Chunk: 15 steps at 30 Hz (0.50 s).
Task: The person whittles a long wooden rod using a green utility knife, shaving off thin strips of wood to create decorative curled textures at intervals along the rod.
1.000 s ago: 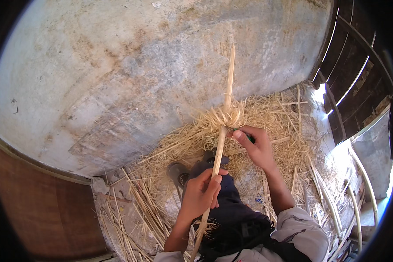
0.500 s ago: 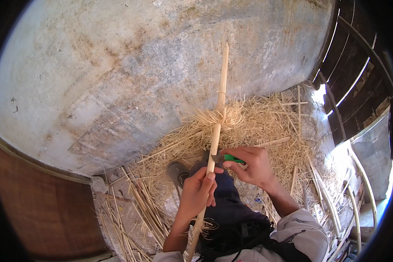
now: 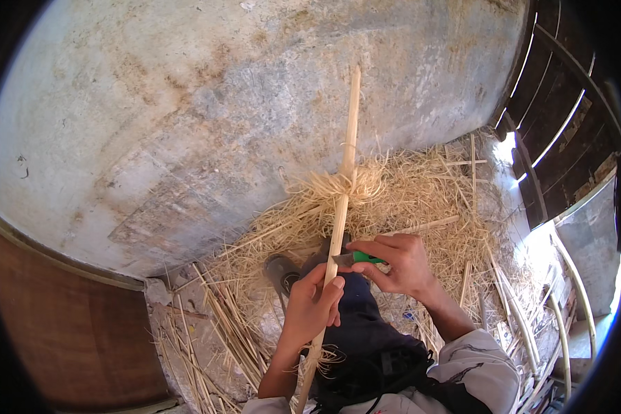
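A long pale strip of split bamboo or wood (image 3: pixel 341 217) runs from beside my lap up toward the wall. Around its middle sits a bunch of curled shavings (image 3: pixel 348 185), and a smaller tuft hangs on the lower part. My left hand (image 3: pixel 315 300) is closed round the strip, thumb lying along it. In my right hand (image 3: pixel 397 262) is a green-handled knife (image 3: pixel 364 258), gripped with the fingers closed. Its short blade rests against the strip just above my left fingers.
A heap of shavings (image 3: pixel 421 183) covers the floor ahead. Thin strips (image 3: pixel 234 317) lie at the left, longer curved poles (image 3: pixel 562 331) at the right. A stained wall (image 3: pixel 207 124) rises in front; a brown panel (image 3: pixel 62 317) stands left, dark slatted boards (image 3: pixel 559 131) right.
The knife blade has slid a short way down the strip toward my left hand, and my right hand has shifted slightly with it. My left hand keeps its hold.
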Available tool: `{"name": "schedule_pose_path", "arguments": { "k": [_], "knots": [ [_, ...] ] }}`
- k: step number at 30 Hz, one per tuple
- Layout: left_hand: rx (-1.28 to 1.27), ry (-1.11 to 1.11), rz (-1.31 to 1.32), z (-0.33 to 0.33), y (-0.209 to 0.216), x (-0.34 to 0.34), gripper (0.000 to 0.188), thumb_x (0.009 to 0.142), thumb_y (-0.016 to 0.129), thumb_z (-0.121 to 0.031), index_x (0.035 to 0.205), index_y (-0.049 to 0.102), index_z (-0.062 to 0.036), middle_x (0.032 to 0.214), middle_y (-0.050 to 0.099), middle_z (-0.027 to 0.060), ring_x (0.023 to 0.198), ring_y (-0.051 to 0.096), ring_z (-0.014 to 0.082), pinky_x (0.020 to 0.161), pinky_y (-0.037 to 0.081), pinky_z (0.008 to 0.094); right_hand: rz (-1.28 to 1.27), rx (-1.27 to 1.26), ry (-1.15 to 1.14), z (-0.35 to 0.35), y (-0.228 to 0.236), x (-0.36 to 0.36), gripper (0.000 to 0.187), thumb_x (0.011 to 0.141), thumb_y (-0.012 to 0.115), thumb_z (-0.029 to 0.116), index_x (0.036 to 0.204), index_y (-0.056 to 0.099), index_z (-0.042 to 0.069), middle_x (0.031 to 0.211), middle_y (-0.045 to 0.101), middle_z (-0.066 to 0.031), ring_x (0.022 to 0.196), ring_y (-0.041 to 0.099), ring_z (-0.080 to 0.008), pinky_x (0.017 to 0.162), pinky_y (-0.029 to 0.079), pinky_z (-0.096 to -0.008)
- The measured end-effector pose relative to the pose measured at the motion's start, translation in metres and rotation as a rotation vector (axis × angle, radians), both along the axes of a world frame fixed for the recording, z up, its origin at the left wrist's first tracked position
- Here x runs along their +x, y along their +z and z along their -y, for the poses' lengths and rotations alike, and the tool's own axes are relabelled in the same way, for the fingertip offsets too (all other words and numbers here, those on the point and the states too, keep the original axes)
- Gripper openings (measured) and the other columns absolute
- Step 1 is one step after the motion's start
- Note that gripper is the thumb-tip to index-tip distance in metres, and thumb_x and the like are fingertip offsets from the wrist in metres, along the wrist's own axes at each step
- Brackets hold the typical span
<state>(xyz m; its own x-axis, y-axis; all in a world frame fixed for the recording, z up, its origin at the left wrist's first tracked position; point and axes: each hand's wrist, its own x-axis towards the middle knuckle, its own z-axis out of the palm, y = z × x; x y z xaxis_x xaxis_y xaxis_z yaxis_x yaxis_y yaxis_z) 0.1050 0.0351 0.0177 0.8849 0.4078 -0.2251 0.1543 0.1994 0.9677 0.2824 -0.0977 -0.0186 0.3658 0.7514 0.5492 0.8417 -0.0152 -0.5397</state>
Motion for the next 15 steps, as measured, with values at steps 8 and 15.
{"name": "schedule_pose_path", "arguments": {
  "k": [8, 15],
  "knots": [
    [0.109, 0.032, -0.047, 0.0024, 0.0005, 0.0013, 0.028, 0.104, 0.068, -0.012, 0.129, 0.066, -0.0008, 0.07, 0.059, -0.0041, 0.049, 0.053, 0.0031, 0.045, 0.046, 0.0223, 0.02, 0.029, 0.009, -0.0004, -0.0005, -0.0066, 0.033, 0.086, 0.085, 0.038, 0.111, 0.081, 0.017, 0.07, 0.065, -0.0005, 0.056, 0.064, -0.0227, 0.053, 0.049, -0.0368],
    [0.163, 0.072, -0.047, 0.0014, -0.0063, 0.0006, 0.025, 0.105, 0.07, -0.022, 0.111, 0.067, 0.0018, 0.067, 0.06, -0.0006, 0.049, 0.058, 0.0056, 0.043, 0.045, 0.0241, 0.064, 0.006, -0.024, -0.0006, 0.003, -0.0088, 0.034, 0.085, 0.085, 0.039, 0.111, 0.08, 0.017, 0.069, 0.064, 0.0001, 0.055, 0.063, -0.0226, 0.052, 0.048, -0.0367]
  ]
}}
